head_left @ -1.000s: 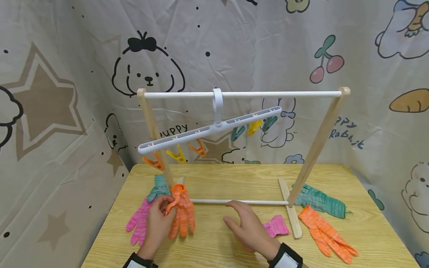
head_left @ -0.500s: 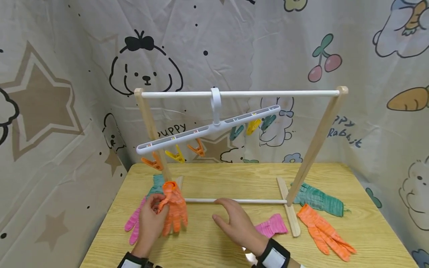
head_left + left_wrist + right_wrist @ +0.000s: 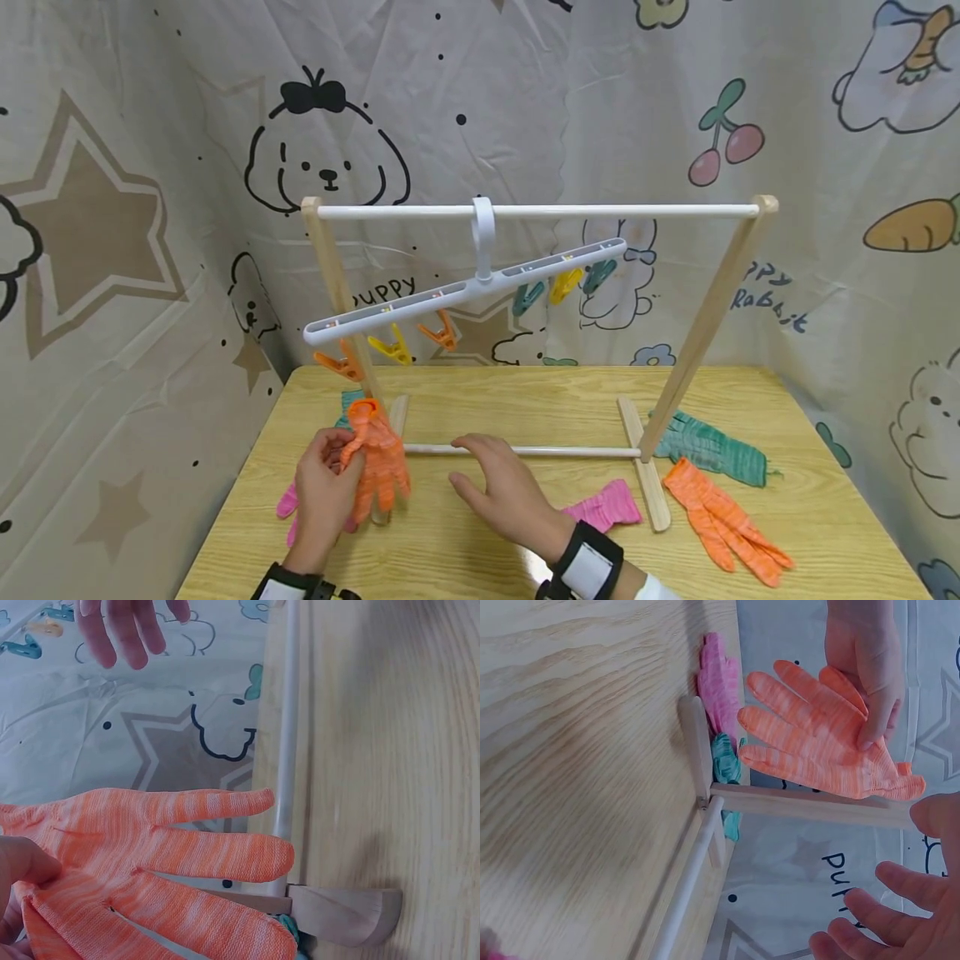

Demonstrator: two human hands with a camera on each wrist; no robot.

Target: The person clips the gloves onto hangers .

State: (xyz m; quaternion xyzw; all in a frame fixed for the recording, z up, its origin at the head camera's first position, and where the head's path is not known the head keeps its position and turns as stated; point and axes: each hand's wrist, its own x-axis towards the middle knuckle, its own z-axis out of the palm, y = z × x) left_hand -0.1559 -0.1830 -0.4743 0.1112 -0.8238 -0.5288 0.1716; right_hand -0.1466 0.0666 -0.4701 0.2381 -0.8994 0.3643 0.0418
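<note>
Hands working at a small wooden drying rack, one orange knitted glove lifted off the table

Nearest, the left hand [image 3: 324,487] is pinching the orange knitted glove [image 3: 375,458] by its cuff, fingers curled round it, holding it up just above the pale wooden table [image 3: 487,558] beside the rack's left leg; the right hand [image 3: 504,496] is hovering spread and relaxed beside it, holding nothing. Lying flat around them are a pink knitted glove [image 3: 288,502] under the left hand, a second pink glove [image 3: 603,507], a second orange glove [image 3: 723,517] and a teal glove [image 3: 708,454]. Farther back, the white plastic clip hanger [image 3: 465,292] is hanging tilted from the rack's white top rail [image 3: 600,212], all its coloured pegs [image 3: 390,346] bare. Judging by that, nothing is hung yet: this glove is only just picked up, and the others are waiting on the table
</note>
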